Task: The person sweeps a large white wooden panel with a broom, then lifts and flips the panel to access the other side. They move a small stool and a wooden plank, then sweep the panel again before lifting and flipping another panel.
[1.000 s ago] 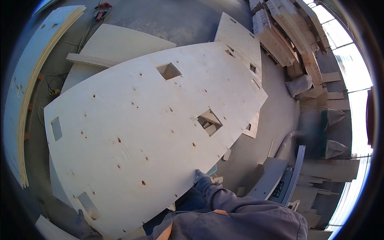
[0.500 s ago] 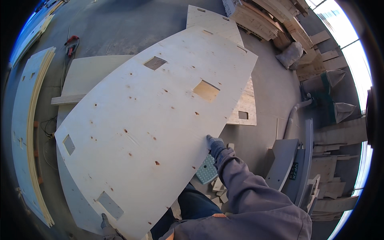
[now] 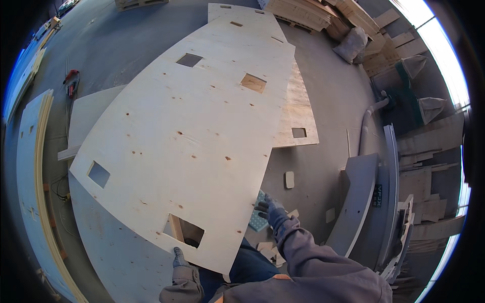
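Note:
A large plywood panel [image 3: 182, 136] with rectangular cut-outs and dark knots slants across the view before me, its near end by my legs. My gloved left hand [image 3: 181, 260] closes on the panel's near edge, just below a cut-out; a finger lies along the top and the rest are hidden underneath. Off the panel's right edge, my gloved right hand [image 3: 273, 209] is open with its fingers apart and nothing in it. Beneath the far end lies another plywood panel [image 3: 301, 108] with cut-outs. A teal dotted piece [image 3: 258, 220] shows below, beside my right hand.
At left, a stack of panels [image 3: 35, 166] stands near a red power tool [image 3: 71, 81] on the floor. Grey curved boards [image 3: 353, 202] are on the right. Small wood offcuts [image 3: 288, 180] lie on the floor. Behind, a hose [image 3: 368, 121], sacks [image 3: 352, 45] and timber stacks [image 3: 298, 15].
The plywood panel has turned, its far end swinging left and its near end shifting right. My left hand moved right with it. My right hand has let go of the panel's edge.

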Motion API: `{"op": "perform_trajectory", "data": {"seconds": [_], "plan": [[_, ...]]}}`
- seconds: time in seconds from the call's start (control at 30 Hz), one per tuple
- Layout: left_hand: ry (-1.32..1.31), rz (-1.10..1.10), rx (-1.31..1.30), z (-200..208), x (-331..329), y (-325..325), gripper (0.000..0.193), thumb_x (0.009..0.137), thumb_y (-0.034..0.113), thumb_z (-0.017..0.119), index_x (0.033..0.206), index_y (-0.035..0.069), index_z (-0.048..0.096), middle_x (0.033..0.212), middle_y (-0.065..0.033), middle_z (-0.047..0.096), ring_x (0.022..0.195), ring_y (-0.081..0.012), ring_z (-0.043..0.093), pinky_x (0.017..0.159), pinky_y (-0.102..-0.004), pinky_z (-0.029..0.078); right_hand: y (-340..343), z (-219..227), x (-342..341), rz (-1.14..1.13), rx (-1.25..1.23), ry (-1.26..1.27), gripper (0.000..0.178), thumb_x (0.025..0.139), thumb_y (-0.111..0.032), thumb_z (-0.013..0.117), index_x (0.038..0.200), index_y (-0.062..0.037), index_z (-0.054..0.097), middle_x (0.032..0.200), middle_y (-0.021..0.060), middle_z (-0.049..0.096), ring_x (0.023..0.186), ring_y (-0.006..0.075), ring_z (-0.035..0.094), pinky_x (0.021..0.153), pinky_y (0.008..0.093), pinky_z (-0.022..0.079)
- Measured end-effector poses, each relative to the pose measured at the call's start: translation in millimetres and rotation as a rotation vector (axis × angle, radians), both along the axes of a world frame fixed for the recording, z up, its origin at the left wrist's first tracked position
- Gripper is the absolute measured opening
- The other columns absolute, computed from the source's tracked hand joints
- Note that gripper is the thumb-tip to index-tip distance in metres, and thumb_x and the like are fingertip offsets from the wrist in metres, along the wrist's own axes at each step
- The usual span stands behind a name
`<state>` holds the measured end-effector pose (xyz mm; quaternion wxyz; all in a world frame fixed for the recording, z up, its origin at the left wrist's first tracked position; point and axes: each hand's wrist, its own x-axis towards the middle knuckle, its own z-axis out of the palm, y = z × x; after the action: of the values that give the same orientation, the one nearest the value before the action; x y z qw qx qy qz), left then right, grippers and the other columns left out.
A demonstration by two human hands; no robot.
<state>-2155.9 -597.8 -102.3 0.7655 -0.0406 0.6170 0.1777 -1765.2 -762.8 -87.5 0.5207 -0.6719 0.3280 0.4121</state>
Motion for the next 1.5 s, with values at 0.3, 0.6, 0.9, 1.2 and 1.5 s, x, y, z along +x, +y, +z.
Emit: {"op": "perform_trajectory", "data": {"seconds": [0.3, 0.6, 0.9, 1.2, 1.5], "plan": [[-0.022, -0.153, -0.107, 28, -6, 18, 0.065, 0.088, 0.067, 0.042, 0.120, 0.012, 0.054, 0.118, -0.0124, 0.059, 0.108, -0.0352, 0.055, 0.094, -0.0627, 0.042, -76, 57, -272, 0.447, 0.223, 0.049, 0.020, 0.091, -0.022, 0.058, 0.104, -0.0062, 0.057, 0.084, 0.0091, 0.060, 0.082, 0.0286, 0.059, 0.080, 0.0432, 0.049], [-0.201, -0.302, -0.372, 94, 32, 17, 0.039, 0.092, 0.035, 0.055, 0.124, 0.013, 0.053, 0.129, -0.0114, 0.054, 0.124, -0.0342, 0.048, 0.102, -0.0582, 0.038, -56, 41, -351, -0.408, 1.224, 0.501, 0.055, 0.082, 0.004, 0.056, 0.134, -0.0029, 0.043, 0.122, 0.0191, 0.057, 0.115, 0.0301, 0.051, 0.098, 0.0414, 0.041], [-0.281, -0.528, -0.401, 57, 24, 21, 0.029, 0.095, 0.016, 0.051, 0.118, -0.001, 0.052, 0.113, -0.0203, 0.060, 0.098, -0.0335, 0.061, 0.077, -0.0430, 0.057, 63, 106, -320, -0.600, 0.948, 0.247, 0.054, 0.092, -0.028, 0.056, 0.133, 0.0029, 0.040, 0.134, 0.0180, 0.047, 0.120, 0.0324, 0.048, 0.104, 0.0450, 0.038], [-0.348, -0.702, -0.470, 21, -1, 34, 0.034, 0.089, 0.016, 0.064, 0.117, 0.000, 0.054, 0.103, -0.0197, 0.063, 0.092, -0.0343, 0.063, 0.079, -0.0435, 0.057, 71, 75, -311, -0.985, 0.638, 0.138, 0.067, 0.090, -0.053, 0.052, 0.134, -0.0032, 0.041, 0.135, 0.0194, 0.046, 0.125, 0.0364, 0.043, 0.110, 0.0520, 0.030], [-0.108, -0.313, 0.020, 11, -100, 300, 0.062, 0.085, 0.052, 0.063, 0.128, 0.010, 0.048, 0.110, -0.0130, 0.058, 0.101, -0.0317, 0.056, 0.089, -0.0584, 0.044, 78, 73, -286, -0.929, 0.460, 0.079, 0.063, 0.090, -0.056, 0.051, 0.131, -0.0097, 0.046, 0.134, 0.0168, 0.049, 0.125, 0.0366, 0.045, 0.107, 0.0541, 0.033]]}}
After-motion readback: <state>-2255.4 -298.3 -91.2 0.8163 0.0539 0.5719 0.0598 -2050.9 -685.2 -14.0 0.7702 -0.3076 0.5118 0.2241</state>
